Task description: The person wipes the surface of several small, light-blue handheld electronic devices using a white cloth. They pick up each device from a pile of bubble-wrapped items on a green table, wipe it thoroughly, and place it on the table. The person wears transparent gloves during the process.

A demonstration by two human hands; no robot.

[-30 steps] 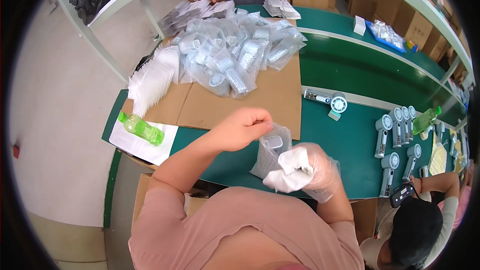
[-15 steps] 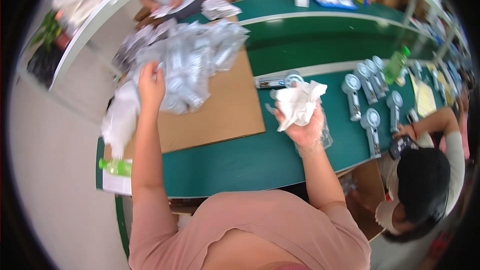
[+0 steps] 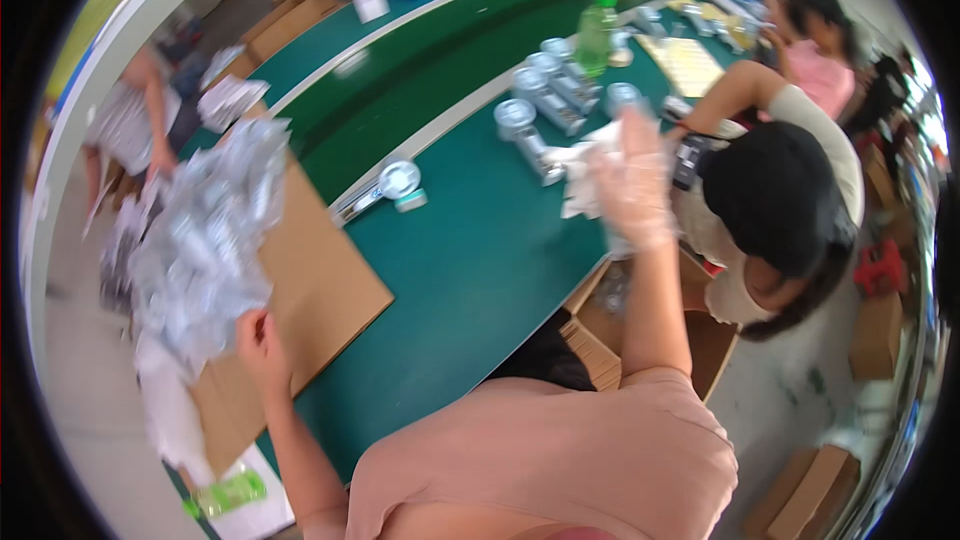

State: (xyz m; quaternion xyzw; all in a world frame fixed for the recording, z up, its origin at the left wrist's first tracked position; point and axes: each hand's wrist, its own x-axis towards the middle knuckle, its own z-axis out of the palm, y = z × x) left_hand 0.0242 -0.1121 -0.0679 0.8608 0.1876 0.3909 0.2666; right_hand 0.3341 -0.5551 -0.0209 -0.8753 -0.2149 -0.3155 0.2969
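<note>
My right hand (image 3: 638, 180), in a clear plastic glove, holds a crumpled white wipe (image 3: 582, 180) over the right part of the green table. Just beyond the wipe lies a light blue handheld fan (image 3: 520, 130), with several more alongside it. The motion-blurred left hand (image 3: 262, 348) is curled closed at the cardboard sheet's near left, and nothing shows in it. Close to those fingers is a heap of clear plastic bags (image 3: 205, 250), holding pale things I cannot make out. Between my hands, another handheld fan (image 3: 398, 180) lies by the cardboard sheet (image 3: 325, 285).
A co-worker in a black cap (image 3: 775, 195) sits close on my right, beside an open carton (image 3: 705, 340). A green bottle (image 3: 597, 35) stands behind the fans; another green bottle (image 3: 228, 493) lies at the lower left. Another person (image 3: 135, 105) stands at far left.
My view has turned to the right. The right hand has swung rightward with the white wipe, toward the group of fans and the co-worker. My left hand is now lower, beside the bags.
</note>
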